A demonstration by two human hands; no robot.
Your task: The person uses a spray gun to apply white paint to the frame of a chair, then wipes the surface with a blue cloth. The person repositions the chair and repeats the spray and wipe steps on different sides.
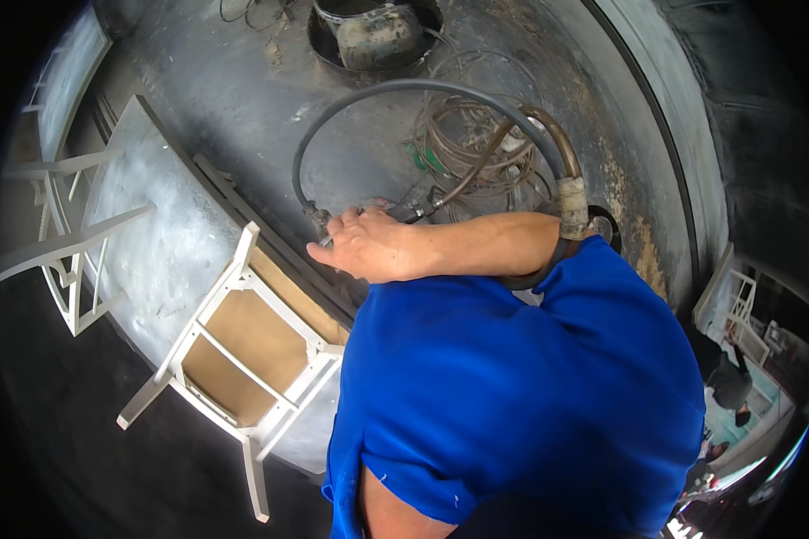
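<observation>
My right hand (373,244) reaches across to the left, its fingers curled over a spray gun (319,217) with hoses attached. The hand covers most of this gun. A thick black hose (368,87) arches from the metal fitting beside my fingers round to my right upper arm. Another thinner hose with a metal coupling (416,213) runs in at the wrist side. To the left of the hand, a white wooden chair (234,355) lies tipped with its brown seat underside showing. My left arm (391,508) shows only near the sleeve; its hand is out of sight.
Coiled hoses (463,148) lie on the grey floor ahead. Beyond them, a stained pot (377,40) stands in a round dark tub (328,54). Another white chair (72,242) stands at the left by a grey-white panel (144,207). A person (728,382) appears far right.
</observation>
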